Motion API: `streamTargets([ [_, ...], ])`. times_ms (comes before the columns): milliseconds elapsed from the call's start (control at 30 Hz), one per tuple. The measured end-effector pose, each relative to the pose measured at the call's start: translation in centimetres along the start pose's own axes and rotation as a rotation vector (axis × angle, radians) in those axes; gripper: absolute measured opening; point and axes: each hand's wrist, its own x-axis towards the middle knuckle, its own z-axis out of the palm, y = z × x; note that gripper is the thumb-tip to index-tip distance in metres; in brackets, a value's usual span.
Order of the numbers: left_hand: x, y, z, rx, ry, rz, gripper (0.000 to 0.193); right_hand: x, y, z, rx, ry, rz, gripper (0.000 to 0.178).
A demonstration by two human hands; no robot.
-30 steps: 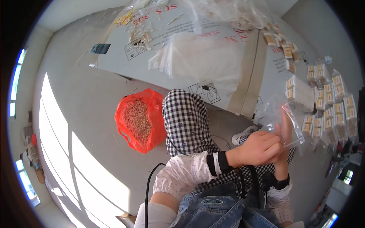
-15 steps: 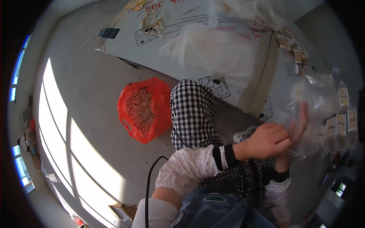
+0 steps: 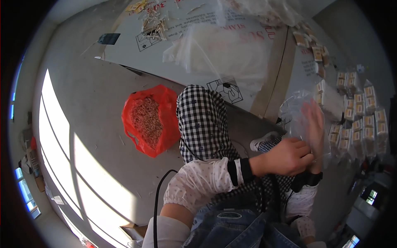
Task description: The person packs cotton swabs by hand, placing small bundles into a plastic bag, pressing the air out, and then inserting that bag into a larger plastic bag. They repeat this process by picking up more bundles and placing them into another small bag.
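Observation:
A clear plastic bag (image 3: pixel 294 108) spreads over the right side, in front of my body. My left hand (image 3: pixel 291 157) is closed at the bag's lower edge, fingers curled in a pinch. My right hand (image 3: pixel 315 120) is seen through the thin film, its fingers stretched upward and apart from the left one's fist; it appears to be inside the bag. Just beyond the fingertips stands a white pack (image 3: pixel 328 99) with a tan label. Several clear bags of small tan-labelled packets (image 3: pixel 366 128) sit in rows to the right.
A red plastic bag (image 3: pixel 173 120) full of small pinkish pieces lies on the floor at left, beside my checked trouser leg (image 3: pixel 200 120). The printed board (image 3: pixel 178 68) ahead holds a stack of clear bags (image 3: pixel 225 51), scattered cotton swabs (image 3: pixel 155 22) and loose packets (image 3: pixel 317 53).
The bag has swung left and opened out around my right hand, whose fingers have straightened and risen. More of the packet rows now shows. My left hand stays nearly in place.

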Motion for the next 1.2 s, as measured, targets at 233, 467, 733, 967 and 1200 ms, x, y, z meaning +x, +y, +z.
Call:
streamTargets([
  [233, -1.2, -0.2, 1.7, -0.060, -0.118, -0.121, 0.024, 2.2, 0.3, -2.0, 0.968, 0.023, 0.144, 0.062],
  [467, -1.2, 0.6, 1.4, -0.240, -0.141, -0.051, 0.024, 3.3, 1.4, -2.8, 0.214, -0.020, 0.102, 0.068],
  [733, 0.3, -0.2, -0.6, 0.018, 0.014, 0.084, 0.027, 0.8, -2.2, -1.4, -0.109, 0.388, -1.002, 0.065],
  [967, 0.3, -0.1, -1.2, 0.091, -0.028, -0.023, 0.030, -2.1, -1.6, -0.4, -0.760, 0.317, -0.581, 0.051],
  [1200, 1.1, 0.2, -1.9, 0.122, 0.107, -0.541, 0.021, -5.9, 1.6, -0.2, -0.496, -0.167, -0.454, 0.042],
])
